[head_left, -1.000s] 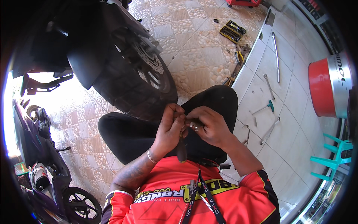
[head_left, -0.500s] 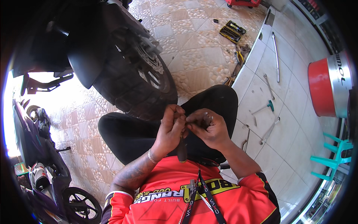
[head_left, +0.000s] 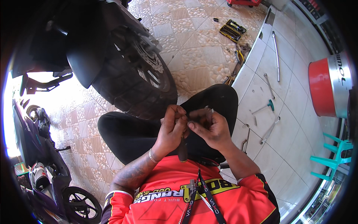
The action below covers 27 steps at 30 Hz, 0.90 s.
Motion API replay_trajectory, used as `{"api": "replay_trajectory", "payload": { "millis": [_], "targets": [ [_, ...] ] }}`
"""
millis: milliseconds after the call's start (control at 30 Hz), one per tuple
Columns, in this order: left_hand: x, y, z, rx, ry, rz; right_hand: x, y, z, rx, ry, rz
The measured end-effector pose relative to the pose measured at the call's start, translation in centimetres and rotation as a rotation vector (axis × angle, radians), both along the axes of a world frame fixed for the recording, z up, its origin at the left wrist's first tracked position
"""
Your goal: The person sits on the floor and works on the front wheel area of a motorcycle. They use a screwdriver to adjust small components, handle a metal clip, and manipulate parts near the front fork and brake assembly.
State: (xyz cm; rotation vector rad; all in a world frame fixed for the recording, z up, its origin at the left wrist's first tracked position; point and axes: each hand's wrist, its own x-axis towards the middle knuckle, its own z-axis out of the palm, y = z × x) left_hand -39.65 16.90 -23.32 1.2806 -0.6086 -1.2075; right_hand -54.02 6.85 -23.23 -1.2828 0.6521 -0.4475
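Observation:
My left hand (head_left: 172, 125) is closed round a tool whose dark, rounded handle (head_left: 182, 151) points down toward my shirt. Its upper end is hidden by my fingers, so I cannot tell its kind. Close beside it is my right hand (head_left: 212, 128), fingers curled and thumb bent toward the left fingertips, with a small gap between the hands. Something small and pale (head_left: 210, 109) shows at the right fingers, too small to name. Both hands are above my crossed legs in dark trousers (head_left: 128, 134), just before the motorcycle tyre (head_left: 145, 100).
Wrenches (head_left: 269, 86), a green T-handle tool (head_left: 270, 105) and a long bar (head_left: 276, 56) lie on white tiles at right. Beyond are an open bit case (head_left: 233, 30), pliers (head_left: 239, 58), a red-and-silver drum (head_left: 322, 89) and a green stool (head_left: 335, 156). A purple motorcycle (head_left: 44, 149) stands left.
My right hand has drawn slightly away from the left fingertips, and its thumb and forefinger have parted a little. My left hand and the tool are almost still.

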Motion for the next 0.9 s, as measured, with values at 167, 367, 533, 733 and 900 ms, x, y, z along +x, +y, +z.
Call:
{"api": "replay_trajectory", "payload": {
  "millis": [167,367,533,733,900],
  "targets": [
    [-0.3,-0.1,-0.48,-0.023,0.013,0.052,0.0,-0.03,0.11,-0.45,-0.047,-0.03],
    [-0.32,-0.11,-0.49,-0.007,-0.034,0.057,0.01,0.53,-0.01,-0.365,0.075,-0.047],
    [-0.27,0.08,-0.2,0.002,-0.033,-0.008,-0.16,0.55,-0.26,-0.233,-0.079,-0.054],
    [-0.59,0.0,-0.61,-0.016,-0.014,0.027,-0.33,0.63,-0.47,-0.261,0.0,-0.023],
    [-0.52,0.12,-1.02,-0.016,-0.052,0.043,-0.3,0.76,-0.37,-0.027,-0.219,-0.034]
  ]
}}
